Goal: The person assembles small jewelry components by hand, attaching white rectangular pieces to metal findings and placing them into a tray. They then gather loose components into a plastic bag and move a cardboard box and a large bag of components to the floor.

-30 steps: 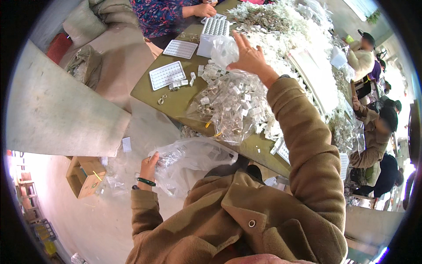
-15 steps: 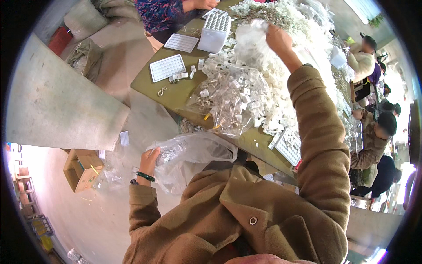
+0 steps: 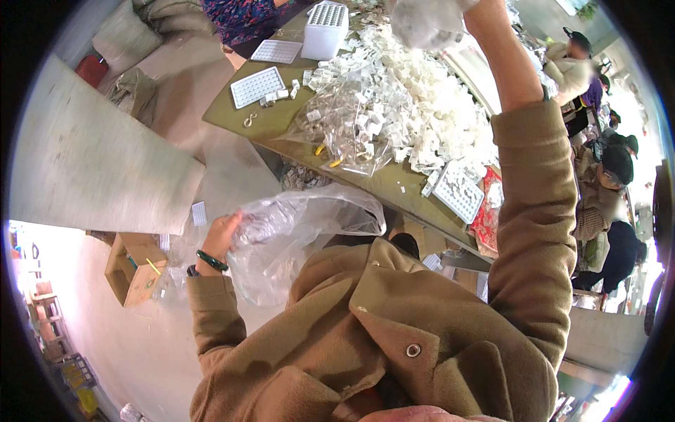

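Observation:
My left hand (image 3: pixel 221 235) grips the rim of a large clear plastic bag (image 3: pixel 295 235) that hangs open below the table's near edge. My right arm reaches far up over the table, and my right hand (image 3: pixel 474 7), mostly cut off at the top edge, holds a clump of small clear plastic packets (image 3: pixel 425 21). Beneath it a big heap of the same white and clear packets (image 3: pixel 415 105) covers the olive table (image 3: pixel 271 130).
White grid trays (image 3: pixel 258 86) and a white box (image 3: pixel 325 32) sit at the table's far left, another tray (image 3: pixel 457 193) near the right. A person sits at the far end; others work at right. A cardboard box (image 3: pixel 133 271) stands on the floor.
My right hand has lifted from the heap up and away with a clump of packets. My left hand has kept hold of the bag.

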Tool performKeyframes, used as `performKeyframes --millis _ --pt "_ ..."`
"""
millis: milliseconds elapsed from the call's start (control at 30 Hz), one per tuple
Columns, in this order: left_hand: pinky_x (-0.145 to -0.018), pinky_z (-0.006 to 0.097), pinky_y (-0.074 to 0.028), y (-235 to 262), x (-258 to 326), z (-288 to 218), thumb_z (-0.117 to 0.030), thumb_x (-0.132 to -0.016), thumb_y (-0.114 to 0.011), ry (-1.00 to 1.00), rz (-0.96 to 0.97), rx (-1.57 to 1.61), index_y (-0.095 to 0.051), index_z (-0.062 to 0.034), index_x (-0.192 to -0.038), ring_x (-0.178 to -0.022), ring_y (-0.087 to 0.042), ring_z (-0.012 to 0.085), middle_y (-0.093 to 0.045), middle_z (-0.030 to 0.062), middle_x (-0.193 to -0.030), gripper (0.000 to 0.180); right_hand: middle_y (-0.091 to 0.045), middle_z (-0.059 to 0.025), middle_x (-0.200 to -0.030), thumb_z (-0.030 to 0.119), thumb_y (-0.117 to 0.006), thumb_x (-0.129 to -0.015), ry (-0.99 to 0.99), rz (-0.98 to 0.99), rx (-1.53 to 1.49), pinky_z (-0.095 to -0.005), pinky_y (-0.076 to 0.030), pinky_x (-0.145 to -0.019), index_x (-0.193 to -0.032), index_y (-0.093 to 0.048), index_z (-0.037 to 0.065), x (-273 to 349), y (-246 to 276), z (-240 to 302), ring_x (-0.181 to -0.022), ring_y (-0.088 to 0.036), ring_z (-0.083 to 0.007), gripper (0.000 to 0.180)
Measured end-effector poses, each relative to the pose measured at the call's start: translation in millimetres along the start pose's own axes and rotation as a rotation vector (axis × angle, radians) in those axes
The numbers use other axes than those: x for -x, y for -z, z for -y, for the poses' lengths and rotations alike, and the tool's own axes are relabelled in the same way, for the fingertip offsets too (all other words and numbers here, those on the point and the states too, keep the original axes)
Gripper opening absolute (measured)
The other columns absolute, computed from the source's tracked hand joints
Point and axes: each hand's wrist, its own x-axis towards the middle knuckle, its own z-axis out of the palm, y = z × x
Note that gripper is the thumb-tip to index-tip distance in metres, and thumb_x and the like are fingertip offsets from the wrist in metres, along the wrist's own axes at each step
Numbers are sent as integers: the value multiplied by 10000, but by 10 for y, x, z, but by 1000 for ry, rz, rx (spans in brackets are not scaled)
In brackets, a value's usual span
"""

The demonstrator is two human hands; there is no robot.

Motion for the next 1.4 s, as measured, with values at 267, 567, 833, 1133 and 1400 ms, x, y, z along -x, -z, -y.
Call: performKeyframes --millis 267,567,833,1133,1400 --pt "-530 219 -378 -95 158 -220 -471 -982 -435 -72 9 241 -619 -45 -1241 -759 -645 100 -703 64 -1003 532 -674 -175 -929 202 -606 -877 238 441 556 -457 -510 -805 -1081 -610 43 1946 -1472 146 -897 -653 -359 259" --pt "-948 330 -491 -539 633 -676 -462 -1013 -418 -166 280 762 -512 27 -1301 -1074 -607 183 -607 108 -1236 575 -664 -69 -915 180 -617 -880 -948 420 -279 -399 -492 -757 -1050 -661 69 4034 -2576 -738 -820 -604 -218 207" --pt "-835 388 -528 -1366 918 -757 -403 -943 -580 -800 648 -641 -560 -32 -1289 -978 -654 347 -635 267 -1118 508 -665 -82 -912 185 -625 -855 -977 325 -295 -411 -488 -745 -1007 -655 74 4230 -2135 -772 -822 -611 -248 191" --pt "-1099 359 -345 -392 91 -192 -334 -970 -560 -448 -227 142 -458 -5 -1379 -1311 -436 235 -467 138 -1415 534 -665 -102 -909 195 -627 -838 -873 357 -300 -416 -486 -735 -979 -646 77 3973 -1862 -464 -824 -616 -278 185" --pt "-1063 368 -396 -1455 -127 975 -175 -944 -595 -243 476 822 -468 -55 -1378 -1244 -485 207 -497 92 -1383 468 -665 -120 -906 204 -629 -823 -790 435 -180 -420 -484 -727 -954 -639 80 4073 -2073 -362 -825 -620 -304 180"
